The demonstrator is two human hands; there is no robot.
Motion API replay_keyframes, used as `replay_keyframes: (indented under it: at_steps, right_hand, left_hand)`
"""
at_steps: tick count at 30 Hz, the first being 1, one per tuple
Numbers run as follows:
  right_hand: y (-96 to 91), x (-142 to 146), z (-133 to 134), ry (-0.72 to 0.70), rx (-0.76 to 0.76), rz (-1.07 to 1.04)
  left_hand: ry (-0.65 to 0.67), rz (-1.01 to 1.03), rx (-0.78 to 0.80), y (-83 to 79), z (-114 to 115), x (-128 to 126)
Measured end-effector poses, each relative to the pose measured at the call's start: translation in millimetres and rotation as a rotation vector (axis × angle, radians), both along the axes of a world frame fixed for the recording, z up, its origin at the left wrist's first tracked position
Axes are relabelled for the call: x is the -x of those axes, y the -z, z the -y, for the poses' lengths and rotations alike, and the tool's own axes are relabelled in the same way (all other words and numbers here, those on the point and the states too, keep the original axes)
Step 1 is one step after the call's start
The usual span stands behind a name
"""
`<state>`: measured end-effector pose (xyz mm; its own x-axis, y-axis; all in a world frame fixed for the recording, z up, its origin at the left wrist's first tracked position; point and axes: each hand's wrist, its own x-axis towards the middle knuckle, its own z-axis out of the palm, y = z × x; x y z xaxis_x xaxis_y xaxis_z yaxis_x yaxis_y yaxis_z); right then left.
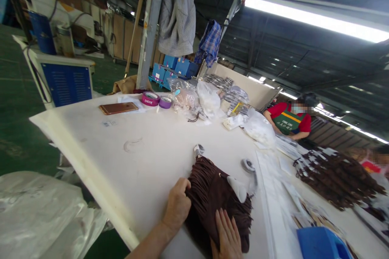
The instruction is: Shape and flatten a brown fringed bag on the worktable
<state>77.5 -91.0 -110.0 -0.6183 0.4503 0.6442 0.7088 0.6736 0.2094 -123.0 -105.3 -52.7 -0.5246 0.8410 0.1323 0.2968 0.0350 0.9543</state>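
A dark brown fringed piece that looks like a soft suede bag lies on the white table in front of me. My left hand is closed at its left edge, the fingers curled against the fringe; they seem to pinch it. Flat on its lower front rests my right hand, fingers stretched out and pressing the brown material. A white tag lies on the bag's right side. At its top end sits a small wrapped grey-white piece. Beside it on the right is a grey coiled strap.
A phone, a pink tape roll and a purple one lie at the back left. Plastic bags stand behind. Brown fringed pieces and a blue container are right. A person works beyond.
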Motion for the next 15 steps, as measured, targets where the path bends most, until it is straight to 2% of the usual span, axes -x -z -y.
replay_keyframes:
  at_steps: [4, 7, 11, 15]
  right_hand:
    - [4.1, -3, 0, -0.014, 0.039, -0.031]
    - [8.0, -6, -1, -0.036, 0.055, -0.044]
    - [12.0, -9, -6, -0.049, 0.044, -0.045]
    - [9.8, -10, -8, -0.067, -0.006, 0.007]
  left_hand:
    - [-0.001, 0.098, 0.044, 2.6, 15, 2]
    - [0.035, 0.225, 0.115, -0.1, 18, 11]
    - [0.057, 0.340, 0.294, -11.0, 5, 21]
    - [0.120, 0.337, 0.400, -22.8, -14, 23]
